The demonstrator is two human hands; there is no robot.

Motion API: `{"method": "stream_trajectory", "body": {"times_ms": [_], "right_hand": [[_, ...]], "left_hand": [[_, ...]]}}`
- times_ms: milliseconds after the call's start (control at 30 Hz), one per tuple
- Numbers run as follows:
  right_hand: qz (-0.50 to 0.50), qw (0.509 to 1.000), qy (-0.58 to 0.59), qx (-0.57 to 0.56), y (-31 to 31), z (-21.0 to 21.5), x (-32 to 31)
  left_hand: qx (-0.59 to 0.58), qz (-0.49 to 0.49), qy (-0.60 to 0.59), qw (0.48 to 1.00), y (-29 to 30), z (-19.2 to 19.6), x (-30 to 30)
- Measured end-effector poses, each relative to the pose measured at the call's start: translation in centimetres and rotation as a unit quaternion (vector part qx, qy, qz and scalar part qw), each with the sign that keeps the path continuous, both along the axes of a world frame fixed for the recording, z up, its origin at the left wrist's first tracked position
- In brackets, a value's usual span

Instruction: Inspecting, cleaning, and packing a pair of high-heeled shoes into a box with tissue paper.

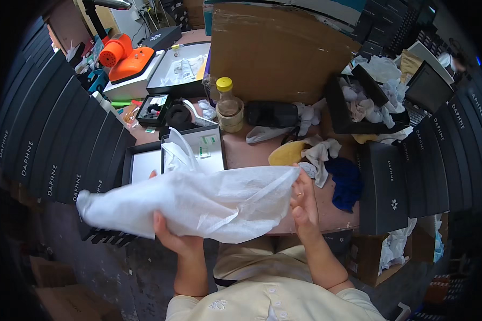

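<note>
A white, thin cloth-like bag (198,200) stretches sideways across the front of the table. Its left part bulges around something hidden inside; the right part hangs flatter and creased. My left hand (178,241) grips the bulging part from below, thumb on the near side and a fingertip showing past the far edge. At the bag's right corner, my right hand (305,208) pinches the edge between fingertips. Just beyond the bag lies an open black box with a white inside (215,147), holding crumpled white tissue paper (179,152) and a small green-and-white packet (204,147).
Stacked dark shoe boxes rise at left (53,128) and right (385,187). Farther back are a yellow-capped bottle (227,96), an orange device (128,58), a cardboard panel (278,53) and a paper-filled black box (348,125). Yellow (286,154) and blue cloths (345,184) lie right.
</note>
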State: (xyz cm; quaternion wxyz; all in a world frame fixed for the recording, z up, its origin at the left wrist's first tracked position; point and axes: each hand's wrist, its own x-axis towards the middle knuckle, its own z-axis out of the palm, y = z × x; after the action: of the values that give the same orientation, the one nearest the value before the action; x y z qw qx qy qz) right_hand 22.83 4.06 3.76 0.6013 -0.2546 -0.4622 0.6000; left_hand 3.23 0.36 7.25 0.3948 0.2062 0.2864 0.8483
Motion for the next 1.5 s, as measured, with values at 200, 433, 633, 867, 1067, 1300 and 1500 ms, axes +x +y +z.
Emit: {"method": "stream_trajectory", "body": {"times_ms": [200,433,633,867,1067,1300,1500], "right_hand": [[0.174,0.973,-0.084,-0.13,-1.8,-0.5,2.8],[-0.05,0.974,-0.208,-0.072,-6.3,-3.9,4.7],[-0.018,0.983,-0.168,-0.064,-7.2,-5.3,6.3],[0.066,0.989,-0.094,-0.095,-6.9,-6.0,11.3],[0.081,0.989,-0.034,-0.115,-7.0,-6.5,11.6],[-0.008,0.995,-0.052,-0.081,-6.9,-5.7,11.9],[0.038,0.996,-0.029,-0.081,-6.3,-3.6,12.7]], "left_hand": [[-0.118,0.025,0.103,0.987,1.5,-4.2,3.1],[-0.133,0.229,0.701,0.662,2.3,-2.5,7.3],[-0.009,0.113,0.767,0.632,1.9,0.3,8.8],[0.05,-0.143,0.652,0.743,6.7,2.6,3.6],[0.034,-0.573,0.109,0.811,8.3,-2.9,5.3],[-0.153,-0.361,0.226,0.892,0.4,-8.2,11.0],[-0.033,-0.365,0.077,0.927,3.5,-4.7,8.0]]}}
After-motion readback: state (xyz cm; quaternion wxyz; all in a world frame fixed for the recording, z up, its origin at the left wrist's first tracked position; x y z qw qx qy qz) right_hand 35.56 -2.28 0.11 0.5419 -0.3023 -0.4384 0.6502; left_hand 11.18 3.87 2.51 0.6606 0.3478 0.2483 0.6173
